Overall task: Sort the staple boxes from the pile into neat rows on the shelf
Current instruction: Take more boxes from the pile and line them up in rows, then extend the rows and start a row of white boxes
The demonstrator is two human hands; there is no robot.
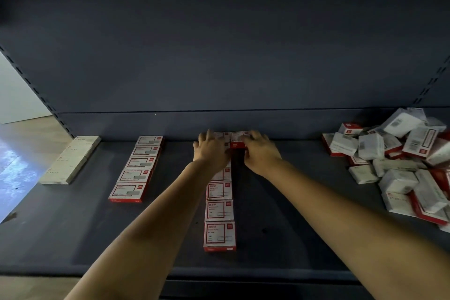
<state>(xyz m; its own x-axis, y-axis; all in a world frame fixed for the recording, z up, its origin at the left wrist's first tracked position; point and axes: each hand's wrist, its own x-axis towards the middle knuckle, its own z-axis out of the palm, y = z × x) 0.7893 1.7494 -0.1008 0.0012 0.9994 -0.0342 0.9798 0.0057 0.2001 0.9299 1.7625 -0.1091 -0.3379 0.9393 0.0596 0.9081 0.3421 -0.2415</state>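
Three rows of staple boxes run front to back on the dark shelf (287,204): a beige row (70,161) at the left, a red-and-white row (136,173) beside it, and a middle red-and-white row (220,210). The loose pile (399,161) of boxes lies at the right. Both hands reach to the back end of the middle row. My left hand (210,151) lies with spread fingers on that row's rearmost boxes. My right hand (260,153) grips a red-and-white staple box (237,139) set just right of the row's back end, against the rear wall.
The shelf's rear wall stands directly behind the hands. Slotted uprights frame the unit at left and right. Bare shelf shows between the middle row and the pile. A light floor is visible past the left upright.
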